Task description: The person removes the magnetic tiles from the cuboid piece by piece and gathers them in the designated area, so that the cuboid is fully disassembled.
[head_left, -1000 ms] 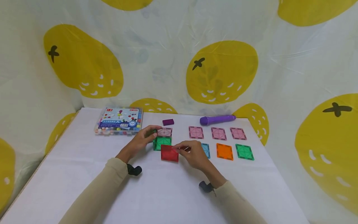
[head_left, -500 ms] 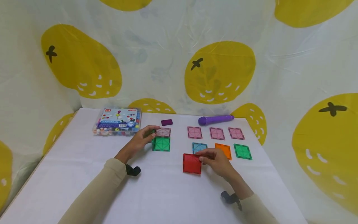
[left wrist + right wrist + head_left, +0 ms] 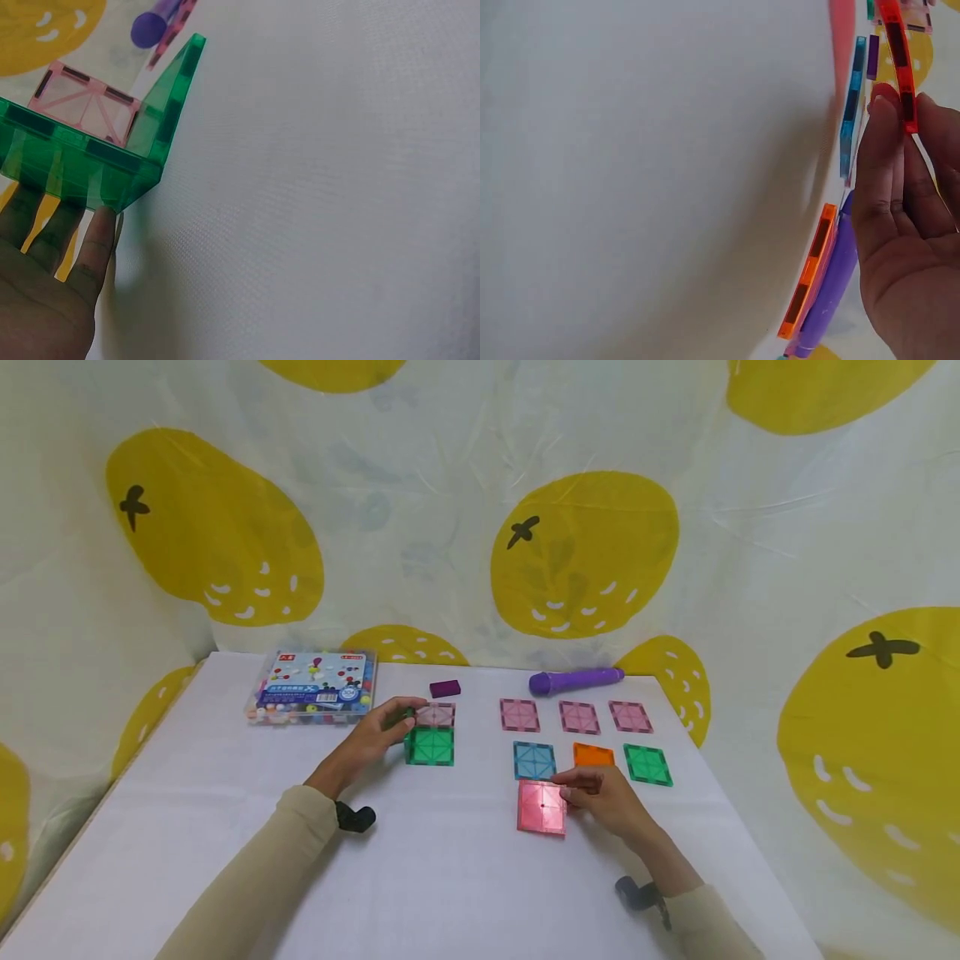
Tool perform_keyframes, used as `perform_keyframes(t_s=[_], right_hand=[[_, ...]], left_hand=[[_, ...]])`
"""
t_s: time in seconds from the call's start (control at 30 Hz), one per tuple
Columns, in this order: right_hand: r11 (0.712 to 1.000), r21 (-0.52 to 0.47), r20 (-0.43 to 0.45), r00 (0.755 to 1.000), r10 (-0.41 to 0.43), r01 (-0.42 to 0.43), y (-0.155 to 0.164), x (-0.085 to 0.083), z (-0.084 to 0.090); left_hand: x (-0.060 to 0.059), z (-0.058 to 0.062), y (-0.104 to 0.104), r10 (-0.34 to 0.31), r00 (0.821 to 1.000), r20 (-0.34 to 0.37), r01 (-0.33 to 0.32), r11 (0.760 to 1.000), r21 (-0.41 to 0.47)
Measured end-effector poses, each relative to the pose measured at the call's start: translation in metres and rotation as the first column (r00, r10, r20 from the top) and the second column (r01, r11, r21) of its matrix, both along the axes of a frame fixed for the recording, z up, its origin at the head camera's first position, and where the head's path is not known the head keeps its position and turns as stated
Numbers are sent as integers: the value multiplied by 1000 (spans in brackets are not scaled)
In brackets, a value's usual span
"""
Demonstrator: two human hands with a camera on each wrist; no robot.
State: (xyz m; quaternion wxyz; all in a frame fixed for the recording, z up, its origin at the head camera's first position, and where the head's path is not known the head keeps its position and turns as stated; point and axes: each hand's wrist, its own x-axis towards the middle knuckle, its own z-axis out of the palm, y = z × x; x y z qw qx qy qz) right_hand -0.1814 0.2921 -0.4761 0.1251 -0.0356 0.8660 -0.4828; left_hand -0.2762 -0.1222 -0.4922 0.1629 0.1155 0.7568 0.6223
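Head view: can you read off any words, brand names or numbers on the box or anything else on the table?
Clear plastic box: its blue and white label carries print, a small red mark top left and a round badge lower right, all too small and blurred to read.
Tiles, purple marker and purple block: no text visible.
Yellow-fruit backdrop: no words, only pattern.

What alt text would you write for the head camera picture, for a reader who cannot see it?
A person's right hand pinches a red square tile on a white table, while the left hand holds a green tile. Pink, blue, orange and green tiles lie beyond, before a lemon-print cloth.
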Motion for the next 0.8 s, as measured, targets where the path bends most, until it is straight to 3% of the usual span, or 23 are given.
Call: perform_keyframes(t_s=[0.27, 0.57, 0.8], right_hand=[[975, 223, -102, 994, 38, -14, -5, 0, 2], [957, 284, -132, 986, 105, -64, -11, -2, 7], [954, 296, -219, 968, 120, -51, -37, -15, 15]], left_hand=[[1, 1, 1, 6, 1000, -3, -6, 1000, 10], [0, -1, 1, -2, 1000, 12, 2, 1000, 9], [1, 0, 1, 8, 1000, 7, -8, 1000, -3]])
